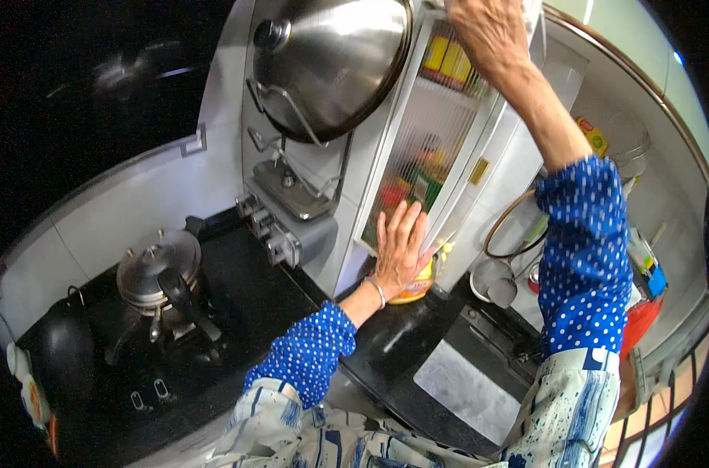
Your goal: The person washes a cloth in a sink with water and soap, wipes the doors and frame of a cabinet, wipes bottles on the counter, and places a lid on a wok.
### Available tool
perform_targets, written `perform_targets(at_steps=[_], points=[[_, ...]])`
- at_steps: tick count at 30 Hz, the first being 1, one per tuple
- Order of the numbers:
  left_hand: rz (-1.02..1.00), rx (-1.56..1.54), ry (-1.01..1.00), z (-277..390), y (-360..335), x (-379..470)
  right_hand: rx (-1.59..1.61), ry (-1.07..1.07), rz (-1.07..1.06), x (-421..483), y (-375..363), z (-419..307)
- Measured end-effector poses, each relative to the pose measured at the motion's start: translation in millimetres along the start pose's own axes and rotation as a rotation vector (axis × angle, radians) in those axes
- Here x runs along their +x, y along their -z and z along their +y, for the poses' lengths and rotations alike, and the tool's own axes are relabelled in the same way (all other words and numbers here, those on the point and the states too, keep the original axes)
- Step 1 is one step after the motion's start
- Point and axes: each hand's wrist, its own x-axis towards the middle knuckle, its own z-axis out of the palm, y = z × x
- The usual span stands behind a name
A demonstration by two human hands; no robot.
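Note:
With fingers spread, my left hand [400, 251] lies against the lower part of a ribbed, see-through cabinet door [416, 134]. Through the door, yellow boxes [446, 58] show on an upper shelf, and red and green packages below. My right hand [492, 29] is up at the cabinet's top, cut by the picture's upper edge; its fingers are blurred, and what they touch cannot be made out. Behind my left hand, a bottle with yellow contents [416, 289] stands on the black counter.
A large metal wok lid [337, 64] hangs on a wire rack left of the cabinet. A pressure cooker [158, 269] sits on the black stove at left. Ladles and strainers [495, 281] hang at right, near a grey board [468, 389] on the counter.

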Motion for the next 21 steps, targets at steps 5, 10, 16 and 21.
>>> perform_targets(at_steps=[5, 10, 16, 21], points=[[0.012, 0.008, 0.003, -6.4, -5.1, -10.7, 0.055, 0.142, -0.099, -88.0, 28.9, -86.3], [-0.024, -0.437, 0.275, -0.1, -16.6, -27.9, 0.351, 0.5, -0.269, -191.4, 61.8, -180.0], [-0.153, -0.019, 0.216, -15.7, -23.1, -85.6, 0.218, 0.212, -0.139, -136.0, 31.8, -132.8], [-0.022, -0.04, 0.537, -2.9, -20.3, -98.2, 0.209, 0.2, -0.068, -156.5, 28.6, -150.1]])
